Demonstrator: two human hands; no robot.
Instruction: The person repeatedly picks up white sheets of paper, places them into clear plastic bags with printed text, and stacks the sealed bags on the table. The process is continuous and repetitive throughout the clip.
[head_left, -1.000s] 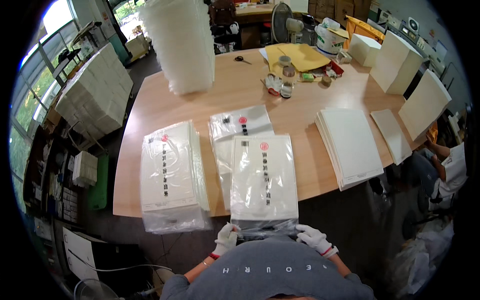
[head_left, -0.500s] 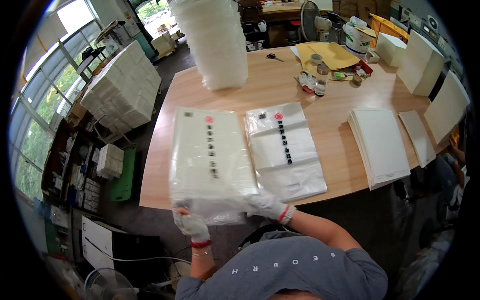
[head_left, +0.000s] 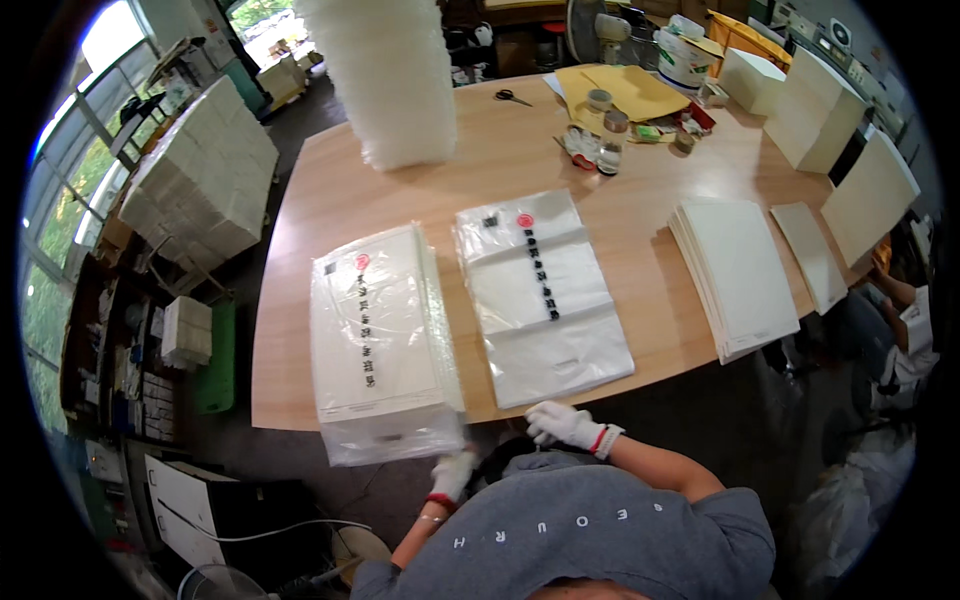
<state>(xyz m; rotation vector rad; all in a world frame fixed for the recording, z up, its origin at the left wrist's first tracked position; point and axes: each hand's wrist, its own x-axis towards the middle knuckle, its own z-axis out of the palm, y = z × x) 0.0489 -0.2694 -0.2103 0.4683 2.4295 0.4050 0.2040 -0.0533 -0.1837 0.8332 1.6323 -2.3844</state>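
Note:
A clear printed plastic bag (head_left: 400, 425) with a stack of cream paper sheets (head_left: 390, 290) inside lies at the left of the table, its loose end hanging over the front edge. My left hand (head_left: 455, 474), in a white glove, is just below that end's right corner; its fingers are blurred. Beside the filled bag lies a flat pile of printed plastic bags (head_left: 560, 345). Close to that pile's front edge is my gloved right hand (head_left: 563, 425), its fingers loosely bent and apart, with nothing seen in them.
A tall stack of bubble wrap (head_left: 395, 90) stands at the back left of the wooden table (head_left: 460, 180). Scissors (head_left: 513, 97), a glass jar (head_left: 611, 150) and yellow envelopes (head_left: 640, 95) lie farther back. Paper stacks (head_left: 740, 280) occupy the right; a person (head_left: 905, 310) sits beyond.
Both hands have let go of the filled bag's near end and drawn back toward me. The bag now lies down, turned slightly, with its loose end drooping. The view has shifted a little.

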